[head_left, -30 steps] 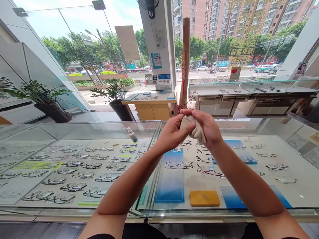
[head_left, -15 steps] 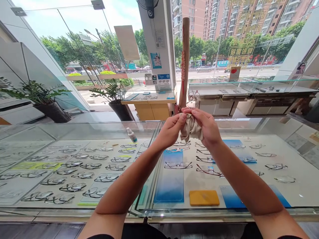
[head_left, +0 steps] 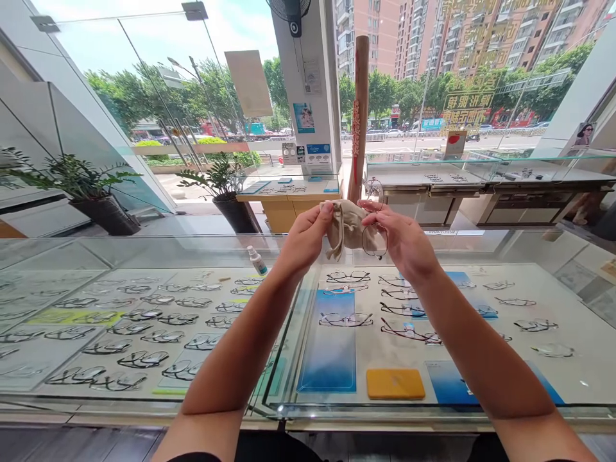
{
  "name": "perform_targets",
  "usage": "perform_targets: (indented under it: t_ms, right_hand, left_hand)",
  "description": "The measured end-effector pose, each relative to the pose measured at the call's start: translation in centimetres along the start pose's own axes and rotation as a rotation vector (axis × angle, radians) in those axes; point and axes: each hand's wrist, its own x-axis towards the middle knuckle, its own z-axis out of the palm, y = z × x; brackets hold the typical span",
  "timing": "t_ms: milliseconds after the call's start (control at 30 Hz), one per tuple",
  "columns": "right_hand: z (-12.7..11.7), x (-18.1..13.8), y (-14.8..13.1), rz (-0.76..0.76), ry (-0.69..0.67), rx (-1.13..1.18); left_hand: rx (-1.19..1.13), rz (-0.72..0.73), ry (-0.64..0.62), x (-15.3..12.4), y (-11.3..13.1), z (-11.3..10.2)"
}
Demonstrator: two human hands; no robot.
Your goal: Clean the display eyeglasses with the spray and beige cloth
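Note:
Above the glass counter I hold a beige cleaning cloth [head_left: 350, 224] and a pair of thin-rimmed round glasses [head_left: 375, 241]. My left hand [head_left: 308, 234] pinches the cloth's left end between thumb and fingers. With its fingertips, my right hand [head_left: 407, 240] grips the glasses by the frame; one round lens hangs below the fingers, and another rim shows above them. The cloth's right end lies behind the lower lens, close to the right fingers; whether it touches the lens I cannot tell.
Rows of glasses [head_left: 345, 319] lie inside the glass display counter [head_left: 332, 410]. A small white spray bottle [head_left: 257, 260] stands left of my hands. Near the front is a yellow case [head_left: 395, 384]. Beyond are a wooden post [head_left: 359, 122], potted plants [head_left: 235, 208] and other display counters [head_left: 409, 173].
My hands have moved apart, the left going leftward. The cloth, bunched around the glasses before, is now stretched to the left, and a round lens has come into sight.

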Motion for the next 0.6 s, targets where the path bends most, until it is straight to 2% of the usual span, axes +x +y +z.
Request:
perform_targets:
  t_ms: [267, 600]
  right_hand:
    - [0.5, -0.3, 0.8, 0.061, -0.117, -0.069]
    - [0.5, -0.3, 1.0, 0.088, -0.152, -0.095]
  left_hand:
    - [0.052, 0.015, -0.027, -0.4, 0.7, 0.1]
    - [0.013, -0.028, -0.043, -0.7, 1.8, 1.0]
